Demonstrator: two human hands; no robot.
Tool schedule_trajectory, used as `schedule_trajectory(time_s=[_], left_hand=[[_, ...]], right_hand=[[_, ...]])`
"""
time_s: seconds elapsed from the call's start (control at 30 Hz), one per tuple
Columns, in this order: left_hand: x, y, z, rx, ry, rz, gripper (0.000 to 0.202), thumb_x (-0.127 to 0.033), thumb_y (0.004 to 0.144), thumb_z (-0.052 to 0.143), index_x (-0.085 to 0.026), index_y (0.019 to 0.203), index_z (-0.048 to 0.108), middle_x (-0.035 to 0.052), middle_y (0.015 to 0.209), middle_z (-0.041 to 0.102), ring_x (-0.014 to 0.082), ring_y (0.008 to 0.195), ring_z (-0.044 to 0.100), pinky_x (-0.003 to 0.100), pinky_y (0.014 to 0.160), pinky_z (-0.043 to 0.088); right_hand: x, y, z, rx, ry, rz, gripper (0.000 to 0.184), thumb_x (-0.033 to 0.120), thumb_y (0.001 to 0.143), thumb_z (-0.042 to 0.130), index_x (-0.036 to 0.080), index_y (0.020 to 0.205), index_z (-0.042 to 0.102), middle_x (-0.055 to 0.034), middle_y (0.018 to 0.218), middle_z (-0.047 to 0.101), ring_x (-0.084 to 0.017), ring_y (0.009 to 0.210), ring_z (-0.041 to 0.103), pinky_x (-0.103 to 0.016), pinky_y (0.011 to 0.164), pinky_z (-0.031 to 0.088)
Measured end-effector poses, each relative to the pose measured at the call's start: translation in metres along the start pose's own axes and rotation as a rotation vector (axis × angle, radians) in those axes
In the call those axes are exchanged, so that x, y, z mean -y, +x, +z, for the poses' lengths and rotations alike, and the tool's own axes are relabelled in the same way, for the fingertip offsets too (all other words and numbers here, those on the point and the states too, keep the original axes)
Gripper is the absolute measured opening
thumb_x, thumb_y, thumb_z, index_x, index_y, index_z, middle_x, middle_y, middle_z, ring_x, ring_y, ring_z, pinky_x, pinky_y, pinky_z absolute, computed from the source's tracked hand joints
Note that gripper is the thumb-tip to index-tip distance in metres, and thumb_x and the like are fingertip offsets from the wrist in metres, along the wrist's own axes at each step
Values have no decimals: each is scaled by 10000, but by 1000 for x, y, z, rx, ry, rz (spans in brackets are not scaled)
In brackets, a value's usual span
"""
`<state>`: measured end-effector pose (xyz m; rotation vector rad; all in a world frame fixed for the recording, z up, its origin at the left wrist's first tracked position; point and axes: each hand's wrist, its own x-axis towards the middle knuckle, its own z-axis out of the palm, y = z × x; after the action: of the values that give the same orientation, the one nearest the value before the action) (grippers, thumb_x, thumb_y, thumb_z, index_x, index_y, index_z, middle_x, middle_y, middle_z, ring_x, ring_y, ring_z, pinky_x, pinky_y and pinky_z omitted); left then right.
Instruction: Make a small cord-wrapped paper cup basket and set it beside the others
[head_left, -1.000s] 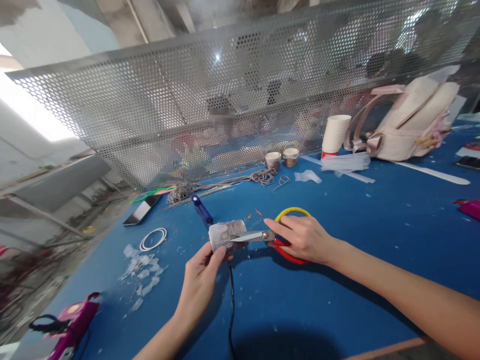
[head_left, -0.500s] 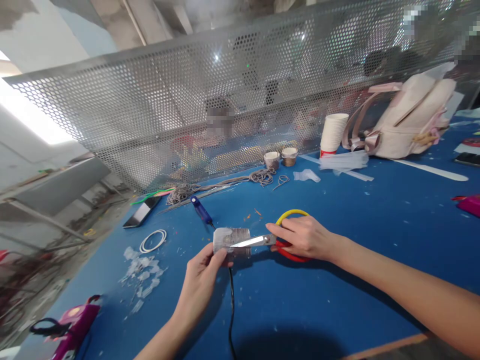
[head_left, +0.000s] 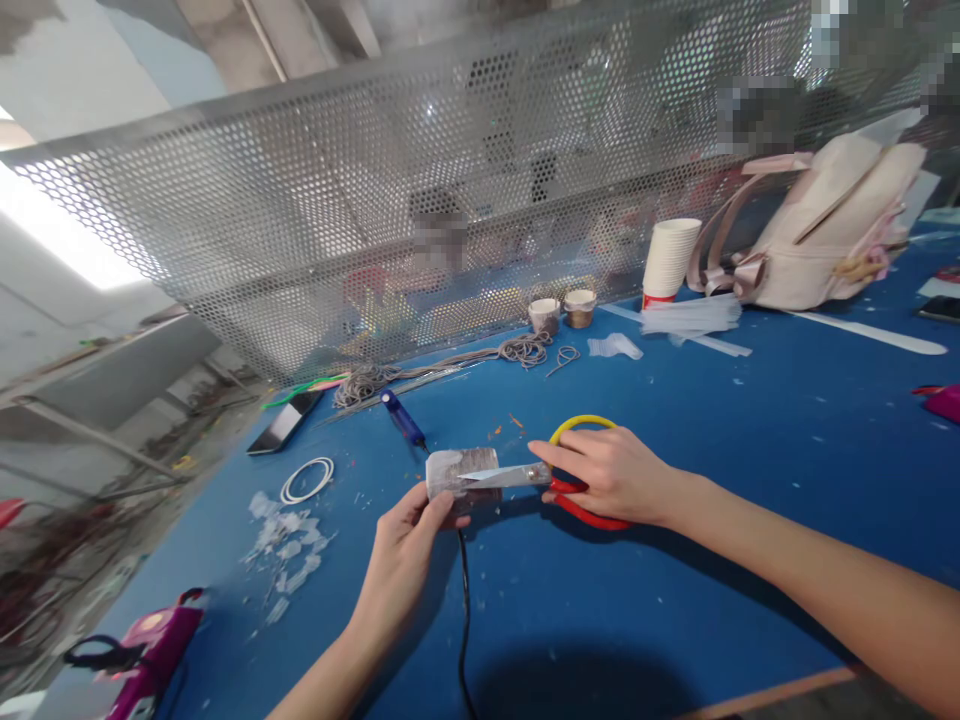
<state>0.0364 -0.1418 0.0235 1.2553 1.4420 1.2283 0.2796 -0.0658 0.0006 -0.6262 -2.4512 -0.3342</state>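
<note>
My left hand is closed around the lower left side of a small piece, whitish on the left and wrapped in grey-brown cord on the right; it looks like a paper cup on its side. My right hand grips scissors by a yellow and a red handle loop. Their blades point left, look nearly together and lie over the piece's front; whether they touch it I cannot tell. Just behind the piece is a blue tool, and a black cable runs from below it toward me.
Plastic scraps and a white ring lie left, with a phone behind. Grey cord, two small cups, stacked paper cups and a backpack line the perforated screen. A purple device sits front left.
The scissor blades have tilted slightly and the right-hand fingers have shifted a little on the handles. My left hand still holds the piece in nearly the same place.
</note>
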Motion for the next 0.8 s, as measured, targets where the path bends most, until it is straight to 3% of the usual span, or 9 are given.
schedule_trajectory(time_s=[0.33, 0.8], left_hand=[[5, -2, 1, -22, -34, -3, 354, -409, 784, 612, -154, 1011, 702, 79, 1077, 699, 249, 977, 617, 334, 799, 541], [0, -5, 8, -36, -66, -42, 368, -412, 764, 632, -146, 1007, 709, 77, 1068, 707, 257, 1001, 620, 325, 801, 544]], right_hand=[[15, 2, 0, 21, 4, 113, 444, 461, 899, 486, 101, 1144, 577, -75, 795, 630, -178, 672, 584, -277, 531, 409], [31, 4, 6, 29, 53, 189, 440, 485, 897, 477, 105, 1100, 569, -74, 798, 636, -172, 644, 581, -270, 502, 375]])
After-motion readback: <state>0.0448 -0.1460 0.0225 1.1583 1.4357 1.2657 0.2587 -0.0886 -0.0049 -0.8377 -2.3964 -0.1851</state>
